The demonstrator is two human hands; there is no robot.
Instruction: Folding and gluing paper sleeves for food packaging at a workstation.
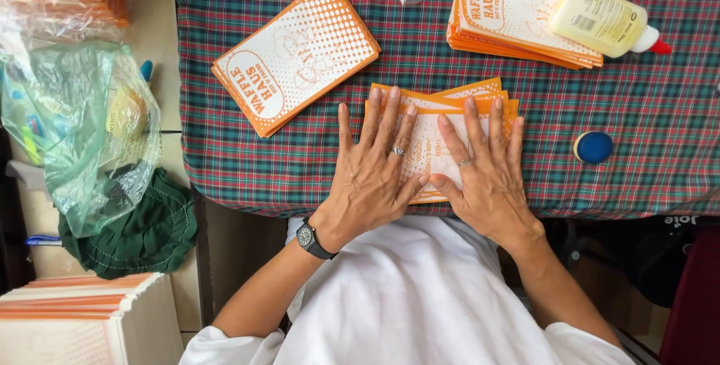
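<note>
1. While both palms press flat on it, a small fanned pile of orange-and-white paper bags [450,110] lies at the near edge of the plaid tablecloth [645,125], directly in front of the person.
2. The left hand [371,174], with a ring and a black wristwatch [309,239], rests spread on the pile's left half; the right hand [487,174], also ringed, covers the right half. Neither grips anything: the fingers are splayed open, simply bearing down.
3. Judging by their look, the bags are thin, light and limp, prone to slide over each other and to crease. They would best be taken by an edge or corner, pinched lightly, or squared up with flat palms.
4. A second stack of bags [296,57] lies askew to the upper left, apart from the hands. A third stack [517,9] sits at the upper right with a white glue bottle [604,20] lying on it.
5. A blue round cap [593,147] stands near the right hand.
6. Off the table to the left are a clear plastic bag [75,132], green cloth [135,234] and more paper stacks [75,312].
</note>
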